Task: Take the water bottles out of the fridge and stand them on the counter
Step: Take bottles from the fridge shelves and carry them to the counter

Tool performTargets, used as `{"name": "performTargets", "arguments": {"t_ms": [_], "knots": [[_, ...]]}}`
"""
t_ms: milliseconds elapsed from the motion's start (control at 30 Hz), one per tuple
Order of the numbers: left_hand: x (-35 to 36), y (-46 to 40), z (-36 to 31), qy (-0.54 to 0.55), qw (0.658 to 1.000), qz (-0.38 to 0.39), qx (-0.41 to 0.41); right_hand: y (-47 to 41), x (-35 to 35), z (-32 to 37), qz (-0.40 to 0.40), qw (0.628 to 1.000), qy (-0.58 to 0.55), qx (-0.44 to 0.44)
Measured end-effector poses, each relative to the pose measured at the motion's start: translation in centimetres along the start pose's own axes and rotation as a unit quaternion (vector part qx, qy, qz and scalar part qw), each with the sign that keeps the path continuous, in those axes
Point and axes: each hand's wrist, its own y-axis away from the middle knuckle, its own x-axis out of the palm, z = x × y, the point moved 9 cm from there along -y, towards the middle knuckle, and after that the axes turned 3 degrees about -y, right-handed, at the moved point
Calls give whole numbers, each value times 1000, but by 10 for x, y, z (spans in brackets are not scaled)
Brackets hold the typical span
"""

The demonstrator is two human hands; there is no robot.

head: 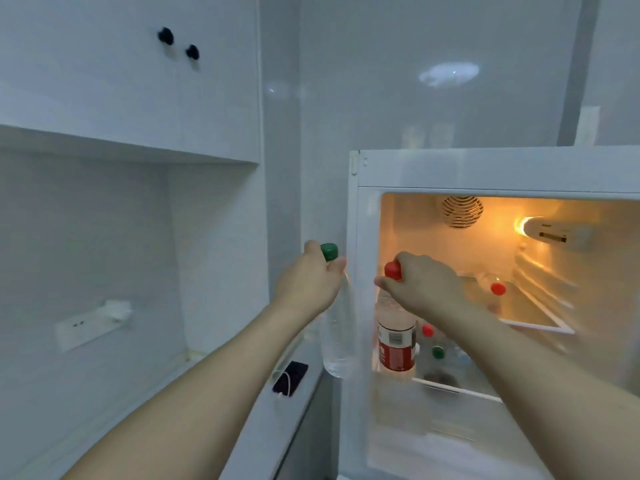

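Observation:
My left hand (311, 282) grips the neck of a clear green-capped bottle (337, 341), which hangs in the air just outside the fridge's (356, 306) left edge, above the counter (270, 420). My right hand (422, 285) grips the top of a red-capped bottle with a red label (396, 344), upright at the front left of the lit fridge. Further inside, another red-capped bottle (496, 289) lies on the upper shelf. A red cap (428, 330) and a green cap (438, 352) show on bottles lower down.
A dark phone (291, 377) with a white cable lies on the counter below the hanging bottle. A white power strip (90, 323) is fixed to the wall in the recess. Upper cabinets with black knobs (166, 35) hang overhead.

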Motion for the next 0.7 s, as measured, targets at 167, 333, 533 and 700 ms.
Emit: {"name": "performTargets", "arguments": {"t_ms": [167,333,533,700], "knots": [[-83,57,77,-73,992,-42,-96,26,27,98,41,988,-119,-90],[-184,150,146,-144,964,-91,-206,76,41,234,101,952,-206,-202],[-326,289,204,-176,911,-178,-326,170,14,404,143,894,-267,-332],[-448,438,224,-229,849,-249,-405,293,-40,541,169,824,-318,-437]]}}
